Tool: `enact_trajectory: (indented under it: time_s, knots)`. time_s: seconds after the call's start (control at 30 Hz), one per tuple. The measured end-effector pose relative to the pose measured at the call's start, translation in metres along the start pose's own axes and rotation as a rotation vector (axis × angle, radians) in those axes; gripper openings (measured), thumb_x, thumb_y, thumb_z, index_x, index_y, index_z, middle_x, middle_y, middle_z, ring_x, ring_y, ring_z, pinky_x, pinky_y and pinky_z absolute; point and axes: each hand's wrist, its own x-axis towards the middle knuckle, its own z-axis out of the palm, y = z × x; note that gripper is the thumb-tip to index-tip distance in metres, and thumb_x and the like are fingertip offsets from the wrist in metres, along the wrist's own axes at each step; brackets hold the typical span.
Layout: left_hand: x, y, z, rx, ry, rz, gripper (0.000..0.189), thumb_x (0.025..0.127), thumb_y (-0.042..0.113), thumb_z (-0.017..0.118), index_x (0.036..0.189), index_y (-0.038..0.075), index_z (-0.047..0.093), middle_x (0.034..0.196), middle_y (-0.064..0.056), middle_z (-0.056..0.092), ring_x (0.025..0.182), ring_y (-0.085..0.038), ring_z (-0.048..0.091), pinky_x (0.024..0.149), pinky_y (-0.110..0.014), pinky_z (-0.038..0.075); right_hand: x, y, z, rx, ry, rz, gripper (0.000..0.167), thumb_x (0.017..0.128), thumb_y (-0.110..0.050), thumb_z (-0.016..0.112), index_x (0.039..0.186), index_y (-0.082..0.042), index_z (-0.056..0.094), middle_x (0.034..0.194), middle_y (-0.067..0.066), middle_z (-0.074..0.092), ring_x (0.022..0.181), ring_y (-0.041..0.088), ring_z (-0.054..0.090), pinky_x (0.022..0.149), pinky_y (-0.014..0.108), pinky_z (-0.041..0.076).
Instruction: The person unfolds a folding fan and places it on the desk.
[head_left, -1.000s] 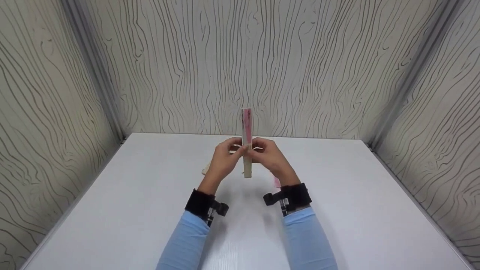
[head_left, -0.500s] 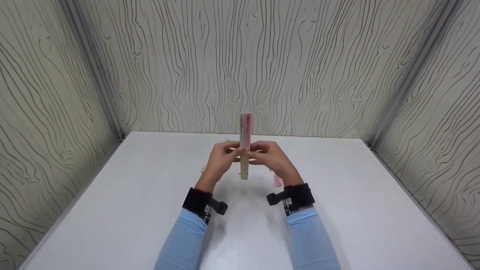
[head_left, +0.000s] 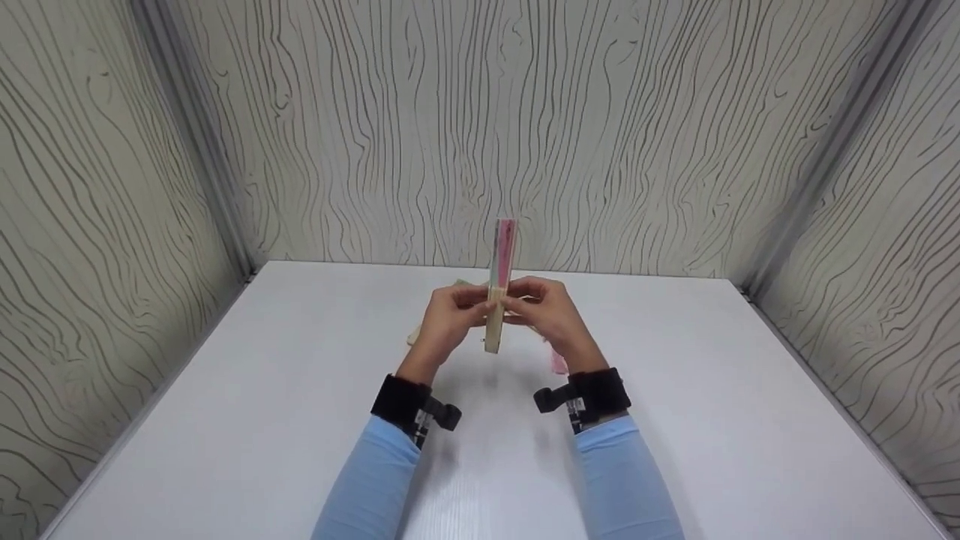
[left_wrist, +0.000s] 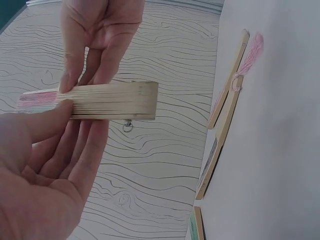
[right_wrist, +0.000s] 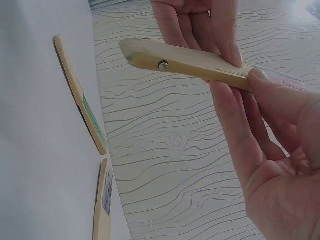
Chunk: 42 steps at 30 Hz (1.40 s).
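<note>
A folded hand fan (head_left: 502, 255) with light wooden ribs and a pink and pale green leaf stands nearly upright over the table, its top leaning slightly right. My left hand (head_left: 448, 319) pinches it from the left, thumb on the near edge and fingers behind. From the right, my right hand (head_left: 553, 315) grips it the same way at about mid-length. In the left wrist view the rib edges of the fan (left_wrist: 112, 100) lie stacked together, and a small metal ring (left_wrist: 128, 127) hangs at the pivot end. The right wrist view shows the rivet (right_wrist: 163, 65) on its guard.
More folded fans lie on the white table (head_left: 262, 420), partly hidden by my hands. One fan (left_wrist: 218, 137) lies near a pink tassel (left_wrist: 253, 50); another fan (right_wrist: 82, 100) has a green leaf. Wood-patterned panels (head_left: 480, 135) enclose the table at the back and sides.
The fan and both hands have shifted slightly, down and then back up and a little right. The fan's top now tilts more to the right. Both hands keep their hold.
</note>
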Motion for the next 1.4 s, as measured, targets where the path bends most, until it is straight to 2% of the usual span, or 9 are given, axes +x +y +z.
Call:
enact_trajectory:
  time_s: [0.17,0.5,0.8,0.9,1.07,1.3,1.4]
  knots:
    - [0.0,-0.002,0.001,-0.017,0.021,0.013,0.03,0.103,0.011,0.075,0.131,0.0,0.076,0.121,-0.02,0.08,0.112,-0.026,0.08,0.096,-0.036,0.069,-0.001,0.001,0.003,0.023,0.036,0.013,0.024,0.101,-0.006,0.076,0.124,0.001,0.076,0.114,0.01,0.075,0.105,0.019,0.079,0.094,0.037,0.07]
    - [0.003,-0.004,-0.003,-0.025,0.044,-0.012,0.028,0.104,0.008,0.073,0.13,-0.001,0.076,0.122,-0.021,0.08,0.114,-0.031,0.081,0.097,-0.037,0.069,-0.002,-0.002,0.009,0.068,0.057,0.012,0.022,0.1,-0.002,0.076,0.121,0.006,0.074,0.107,0.008,0.076,0.1,0.016,0.079,0.09,0.035,0.071]
    - [0.002,-0.007,-0.003,-0.036,0.029,-0.02,0.027,0.106,0.005,0.069,0.13,-0.004,0.075,0.123,-0.024,0.08,0.115,-0.033,0.081,0.097,-0.038,0.069,-0.002,0.001,0.01,0.06,0.092,0.047,0.019,0.099,-0.004,0.078,0.116,0.004,0.075,0.102,0.006,0.076,0.097,0.015,0.079,0.087,0.034,0.071]
    - [0.002,-0.007,-0.004,-0.042,0.046,-0.017,0.026,0.106,0.004,0.068,0.129,-0.005,0.075,0.122,-0.024,0.08,0.115,-0.033,0.081,0.096,-0.038,0.069,-0.002,0.001,0.011,0.056,0.094,0.051,0.02,0.1,-0.005,0.078,0.117,0.004,0.074,0.104,0.008,0.075,0.098,0.015,0.079,0.088,0.034,0.071]
    - [0.0,-0.01,-0.006,-0.051,0.062,-0.052,0.025,0.106,0.004,0.067,0.128,-0.004,0.074,0.122,-0.024,0.08,0.114,-0.033,0.081,0.096,-0.037,0.069,-0.004,0.005,0.012,0.066,0.117,0.082,0.02,0.101,-0.004,0.076,0.118,0.004,0.072,0.105,0.009,0.073,0.097,0.016,0.079,0.088,0.033,0.07]
    - [0.001,-0.01,-0.008,-0.052,0.077,-0.067,0.024,0.106,0.004,0.067,0.127,-0.005,0.074,0.121,-0.024,0.08,0.114,-0.034,0.081,0.096,-0.037,0.069,-0.002,0.006,0.015,0.067,0.122,0.077,0.021,0.102,-0.005,0.075,0.12,0.004,0.071,0.109,0.01,0.072,0.097,0.017,0.079,0.089,0.032,0.07]
    - [0.004,-0.009,-0.006,-0.073,0.089,-0.074,0.023,0.106,0.003,0.067,0.127,-0.005,0.072,0.121,-0.025,0.08,0.113,-0.033,0.081,0.095,-0.037,0.07,0.0,0.005,0.009,0.074,0.123,0.087,0.022,0.103,-0.006,0.074,0.122,0.004,0.069,0.112,0.011,0.07,0.099,0.017,0.078,0.091,0.031,0.07]
